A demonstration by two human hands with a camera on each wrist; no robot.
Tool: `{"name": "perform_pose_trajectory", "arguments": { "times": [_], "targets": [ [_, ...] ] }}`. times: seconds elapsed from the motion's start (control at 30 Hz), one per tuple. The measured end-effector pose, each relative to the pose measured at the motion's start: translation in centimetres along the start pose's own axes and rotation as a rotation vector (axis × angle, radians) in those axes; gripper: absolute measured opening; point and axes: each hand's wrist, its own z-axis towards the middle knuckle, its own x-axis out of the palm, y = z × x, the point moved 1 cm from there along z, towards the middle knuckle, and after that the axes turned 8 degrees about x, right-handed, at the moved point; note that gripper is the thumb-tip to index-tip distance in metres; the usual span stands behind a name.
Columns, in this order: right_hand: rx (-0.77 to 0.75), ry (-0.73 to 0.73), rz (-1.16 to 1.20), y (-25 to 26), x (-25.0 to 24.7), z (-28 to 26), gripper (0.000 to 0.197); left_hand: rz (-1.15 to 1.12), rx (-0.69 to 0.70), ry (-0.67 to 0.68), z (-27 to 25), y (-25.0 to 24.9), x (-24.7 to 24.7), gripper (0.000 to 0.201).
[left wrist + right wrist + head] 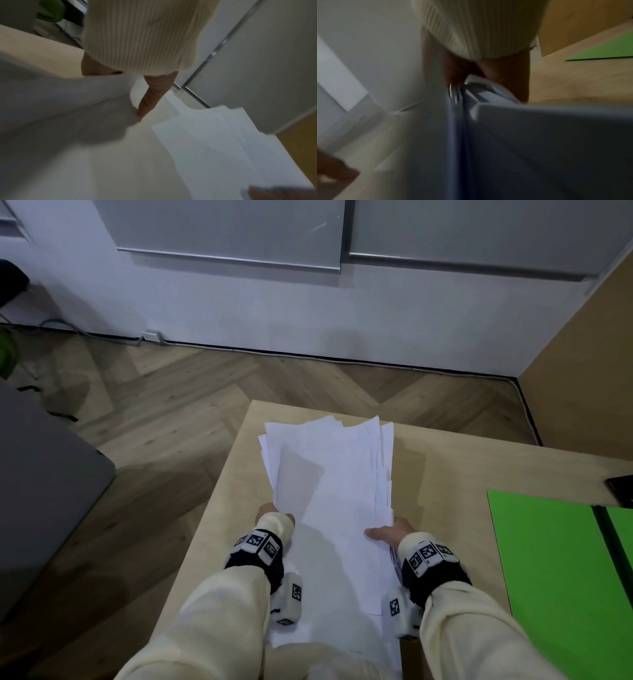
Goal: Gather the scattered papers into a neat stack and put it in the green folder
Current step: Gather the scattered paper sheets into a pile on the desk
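A loose, uneven stack of white papers [335,484] is held up over the light wooden table [445,474], its far edges fanned out. My left hand [274,517] grips the stack's left side; in the left wrist view the thumb [150,98] lies on top of a sheet [205,142]. My right hand [388,532] grips the right side, thumb on top, and the right wrist view shows the papers' edges [458,97] pinched between thumb and fingers. The green folder [561,570] lies open on the table at the right, also seen as a green folder [607,50] corner in the right wrist view.
A dark flat object [620,487] lies at the table's right edge behind the folder. More white paper [329,635] lies on the table near my body. A grey seat [44,491] stands left of the table; wooden floor [205,392] beyond.
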Motion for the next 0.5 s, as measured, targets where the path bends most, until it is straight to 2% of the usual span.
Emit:
{"name": "perform_pose_trajectory", "arguments": {
  "times": [0.1,0.2,0.3,0.37,0.43,0.5],
  "targets": [
    [-0.049,-0.063,0.062,-0.1,0.6,0.3,0.059,0.070,-0.030,-0.084,-0.6,-0.6,0.3,0.062],
    [-0.066,-0.017,0.113,-0.1,0.6,0.0,0.053,0.022,-0.011,-0.073,-0.8,-1.1,0.2,0.067],
    [-0.055,0.047,0.093,-0.9,0.7,0.3,0.057,-0.082,-0.030,-0.068,-0.3,-1.0,-0.3,0.069],
    [-0.070,0.084,0.068,-1.4,0.8,0.0,0.053,-0.174,-0.018,-0.047,0.2,-0.6,-0.6,0.066],
    [-0.091,0.115,0.073,-2.0,0.6,-0.3,0.054,-0.317,-0.033,-0.029,0.8,0.3,-0.9,0.058],
    [-0.133,0.175,0.115,-2.7,-0.5,-1.0,0.062,-0.475,-0.044,-0.001,1.2,1.3,-1.4,0.060]
  ]
}}
